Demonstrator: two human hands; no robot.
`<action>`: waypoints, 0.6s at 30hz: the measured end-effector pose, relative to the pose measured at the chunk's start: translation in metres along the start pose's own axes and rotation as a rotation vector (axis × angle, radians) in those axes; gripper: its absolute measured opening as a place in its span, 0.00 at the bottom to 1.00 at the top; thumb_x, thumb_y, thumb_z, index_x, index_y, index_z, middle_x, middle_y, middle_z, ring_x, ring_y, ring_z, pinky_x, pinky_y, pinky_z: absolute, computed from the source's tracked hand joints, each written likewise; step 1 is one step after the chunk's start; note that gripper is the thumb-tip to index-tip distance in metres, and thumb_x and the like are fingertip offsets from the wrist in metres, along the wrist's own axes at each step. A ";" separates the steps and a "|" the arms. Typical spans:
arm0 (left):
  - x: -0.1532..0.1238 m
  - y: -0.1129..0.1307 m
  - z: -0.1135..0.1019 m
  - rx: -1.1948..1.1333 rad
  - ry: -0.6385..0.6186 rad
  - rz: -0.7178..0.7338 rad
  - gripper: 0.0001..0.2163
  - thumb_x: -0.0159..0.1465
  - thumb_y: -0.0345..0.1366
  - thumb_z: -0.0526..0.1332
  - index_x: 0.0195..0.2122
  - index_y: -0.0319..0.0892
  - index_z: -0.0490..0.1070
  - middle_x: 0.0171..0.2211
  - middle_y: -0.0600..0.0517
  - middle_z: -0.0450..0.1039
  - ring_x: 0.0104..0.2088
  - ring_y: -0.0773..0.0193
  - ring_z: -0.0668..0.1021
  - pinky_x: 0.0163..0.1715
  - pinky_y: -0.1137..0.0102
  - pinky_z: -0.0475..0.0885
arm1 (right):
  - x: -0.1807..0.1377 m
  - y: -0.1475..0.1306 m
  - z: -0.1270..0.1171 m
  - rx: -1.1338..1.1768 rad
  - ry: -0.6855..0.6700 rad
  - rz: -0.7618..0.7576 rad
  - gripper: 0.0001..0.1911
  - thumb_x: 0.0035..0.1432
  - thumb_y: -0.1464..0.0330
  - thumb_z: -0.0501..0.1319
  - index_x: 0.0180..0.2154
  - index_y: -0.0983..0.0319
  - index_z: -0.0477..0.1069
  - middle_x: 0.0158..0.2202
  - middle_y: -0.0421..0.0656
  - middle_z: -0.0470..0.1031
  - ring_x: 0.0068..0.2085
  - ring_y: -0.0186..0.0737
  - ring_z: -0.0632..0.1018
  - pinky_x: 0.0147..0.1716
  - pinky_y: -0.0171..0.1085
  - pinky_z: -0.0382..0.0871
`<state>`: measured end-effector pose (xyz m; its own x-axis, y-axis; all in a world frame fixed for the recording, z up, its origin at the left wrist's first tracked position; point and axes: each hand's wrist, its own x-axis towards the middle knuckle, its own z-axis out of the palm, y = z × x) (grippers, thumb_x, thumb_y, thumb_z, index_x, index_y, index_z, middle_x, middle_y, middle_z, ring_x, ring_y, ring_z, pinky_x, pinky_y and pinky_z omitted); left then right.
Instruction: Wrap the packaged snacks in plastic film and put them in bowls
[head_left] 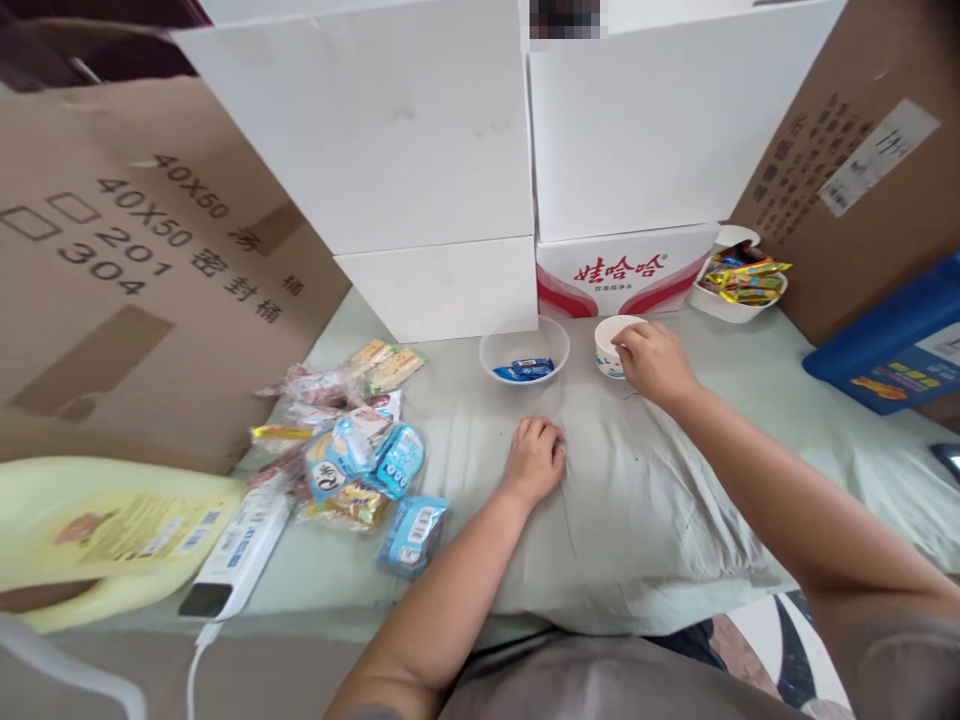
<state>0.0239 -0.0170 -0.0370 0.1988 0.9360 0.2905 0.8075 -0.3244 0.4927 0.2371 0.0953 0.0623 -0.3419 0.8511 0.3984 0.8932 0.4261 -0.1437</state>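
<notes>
My right hand (657, 362) pinches the near right rim of a white paper cup (608, 363) with blue print, which stands upright on the cloth. Part of the cup is hidden behind my fingers. To its left is a clear plastic bowl (489, 352) with blue wrapped snacks (528, 370) lying inside. My left hand (534, 460) rests on the cloth in front of the bowl, apart from it. Its fingers are curled in, and nothing shows in them.
A pile of packaged snacks (349, 450) lies on the left, beside a power bank (244, 550) and a yellow jug (112, 535). White boxes (442, 285) stand behind. At right are a white dish (731, 308) of wrapped snacks and a blue container (885, 345). Cardboard boxes flank both sides.
</notes>
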 end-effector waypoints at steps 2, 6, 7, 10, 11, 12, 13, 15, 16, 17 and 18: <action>0.002 0.001 0.000 0.007 -0.020 -0.012 0.07 0.59 0.27 0.58 0.37 0.42 0.73 0.40 0.47 0.71 0.47 0.55 0.69 0.49 0.58 0.68 | -0.028 -0.013 0.007 0.051 0.003 -0.077 0.13 0.63 0.70 0.53 0.41 0.65 0.76 0.41 0.51 0.77 0.45 0.50 0.72 0.46 0.45 0.64; 0.003 0.010 -0.003 0.050 -0.079 -0.058 0.07 0.61 0.29 0.59 0.40 0.42 0.73 0.44 0.46 0.71 0.50 0.53 0.69 0.50 0.57 0.68 | -0.098 -0.025 0.015 0.128 -0.005 -0.156 0.13 0.64 0.65 0.53 0.39 0.61 0.75 0.38 0.48 0.78 0.42 0.47 0.74 0.42 0.44 0.65; 0.001 0.014 -0.007 0.053 -0.113 -0.061 0.08 0.61 0.30 0.60 0.41 0.42 0.73 0.45 0.46 0.71 0.50 0.52 0.69 0.51 0.56 0.68 | -0.115 -0.022 0.015 0.128 0.017 -0.131 0.14 0.64 0.63 0.53 0.39 0.60 0.75 0.39 0.48 0.78 0.42 0.48 0.74 0.42 0.44 0.65; -0.016 0.025 -0.033 -0.025 -0.224 0.005 0.11 0.61 0.35 0.62 0.46 0.42 0.72 0.49 0.46 0.71 0.51 0.55 0.71 0.53 0.59 0.69 | -0.157 0.003 0.010 0.104 0.046 -0.046 0.15 0.64 0.58 0.52 0.40 0.58 0.74 0.40 0.48 0.78 0.43 0.50 0.75 0.44 0.46 0.66; -0.026 0.027 -0.046 -0.055 -0.226 0.035 0.13 0.62 0.36 0.62 0.47 0.42 0.71 0.51 0.46 0.70 0.51 0.56 0.72 0.53 0.61 0.69 | -0.169 0.015 0.007 0.070 0.037 -0.011 0.16 0.64 0.57 0.52 0.40 0.57 0.74 0.41 0.49 0.78 0.44 0.51 0.74 0.44 0.48 0.66; -0.037 0.027 -0.060 -0.056 -0.185 0.046 0.13 0.63 0.37 0.61 0.49 0.43 0.71 0.52 0.47 0.69 0.52 0.57 0.71 0.55 0.62 0.68 | -0.180 0.029 0.005 0.026 0.028 0.036 0.17 0.63 0.55 0.51 0.41 0.56 0.74 0.42 0.50 0.78 0.46 0.53 0.74 0.45 0.49 0.65; -0.049 0.026 -0.074 -0.009 -0.126 0.039 0.14 0.63 0.37 0.61 0.50 0.44 0.71 0.53 0.47 0.68 0.55 0.56 0.70 0.56 0.60 0.67 | -0.190 0.043 0.002 -0.009 0.025 0.081 0.17 0.62 0.54 0.51 0.41 0.55 0.73 0.43 0.50 0.77 0.46 0.54 0.74 0.45 0.50 0.65; -0.075 0.015 -0.100 0.180 -0.001 -0.072 0.13 0.63 0.38 0.61 0.49 0.45 0.72 0.53 0.45 0.67 0.56 0.50 0.68 0.57 0.55 0.65 | -0.206 0.066 0.000 -0.070 0.004 0.161 0.17 0.59 0.53 0.52 0.42 0.53 0.72 0.43 0.51 0.77 0.44 0.56 0.74 0.43 0.52 0.65; -0.088 0.008 -0.109 0.296 0.043 -0.181 0.14 0.62 0.38 0.62 0.48 0.44 0.72 0.51 0.43 0.67 0.54 0.48 0.69 0.55 0.53 0.66 | -0.213 0.074 -0.001 -0.088 -0.009 0.188 0.16 0.58 0.53 0.52 0.42 0.52 0.72 0.43 0.51 0.77 0.44 0.56 0.74 0.42 0.52 0.65; -0.099 0.000 -0.117 0.416 0.056 -0.307 0.15 0.60 0.39 0.63 0.48 0.43 0.72 0.49 0.41 0.67 0.52 0.46 0.69 0.53 0.51 0.67 | -0.217 0.079 -0.001 -0.102 -0.023 0.202 0.15 0.57 0.54 0.53 0.42 0.51 0.71 0.42 0.52 0.77 0.44 0.56 0.74 0.42 0.52 0.65; -0.110 -0.008 -0.121 0.519 0.030 -0.417 0.17 0.59 0.41 0.64 0.49 0.42 0.72 0.48 0.40 0.67 0.51 0.44 0.69 0.50 0.50 0.68 | -0.220 0.080 0.000 -0.109 -0.032 0.202 0.14 0.57 0.56 0.54 0.42 0.51 0.72 0.42 0.52 0.77 0.44 0.56 0.74 0.43 0.52 0.65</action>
<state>-0.0717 -0.1337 0.0266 -0.1979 0.9622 0.1872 0.9774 0.1791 0.1126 0.3841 -0.0581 -0.0373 -0.1603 0.9259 0.3420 0.9702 0.2116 -0.1184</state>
